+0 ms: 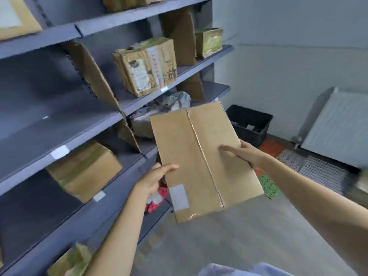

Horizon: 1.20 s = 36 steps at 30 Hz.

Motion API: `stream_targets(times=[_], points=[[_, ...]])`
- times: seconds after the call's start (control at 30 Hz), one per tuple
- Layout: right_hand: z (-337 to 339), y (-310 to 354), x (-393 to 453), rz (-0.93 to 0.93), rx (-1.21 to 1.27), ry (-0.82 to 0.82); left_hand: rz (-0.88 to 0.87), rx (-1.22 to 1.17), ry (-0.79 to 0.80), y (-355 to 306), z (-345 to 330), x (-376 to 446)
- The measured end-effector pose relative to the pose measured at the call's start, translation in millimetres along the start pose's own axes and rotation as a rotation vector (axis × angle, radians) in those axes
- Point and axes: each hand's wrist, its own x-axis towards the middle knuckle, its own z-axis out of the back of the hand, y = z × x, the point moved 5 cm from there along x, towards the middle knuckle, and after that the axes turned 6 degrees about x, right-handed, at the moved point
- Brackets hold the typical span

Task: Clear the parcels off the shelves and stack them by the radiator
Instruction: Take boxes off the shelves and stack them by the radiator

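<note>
A flat brown cardboard parcel (pixel 199 154) with a white label hangs in the air in front of the shelves. My left hand (pixel 154 179) grips its left edge with the thumb on top. My right hand (pixel 243 154) grips its right edge, thumb lying across the top face. The blue-grey shelves (pixel 59 140) at left still hold parcels: a taped printed box (pixel 146 65), a small box (pixel 208 42), a brown box (pixel 84 172), grey bags (pixel 159 114) and a red packet (pixel 156 200). The white radiator (pixel 338 128) stands at the right wall.
A black crate (pixel 250 124) sits on the floor in the corner. Flat items lie on the floor in front of the radiator: a red one (pixel 271 149), a green dotted one (pixel 269 186) and grey ribbed ones (pixel 322 174). Cardboard dividers (pixel 93 76) stand on the shelves. Grey floor (pixel 229 240) lies below.
</note>
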Motion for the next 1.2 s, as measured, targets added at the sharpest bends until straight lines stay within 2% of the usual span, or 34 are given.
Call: stream_targets(times=[0.23,0.4,0.57,0.67,0.8,1.07,1.2], points=[[235,-20,-103,0.052,0.084,-0.436,0.014,0.147,0.539,-39,-261,45],[345,-39,-162,0.094,0.159,-0.688,0.026,0.240,0.744,-53,-413,54],[433,-66,-182,0.088,0.253,-0.860,0.019,0.346,0.923,-59,-538,78],[484,-76,-175,0.048,0.294,-0.923,0.055,0.370,0.981,-61,-604,100],[563,-73,-146,0.022,0.320,-0.970,0.076,0.344,0.984,-73,-691,149],[720,-30,-74,-0.021,0.389,-0.990,0.137,0.484,0.945,-129,-847,247],[788,-41,-30,-0.068,0.387,-0.986,0.190,0.459,0.895,-129,-906,294]])
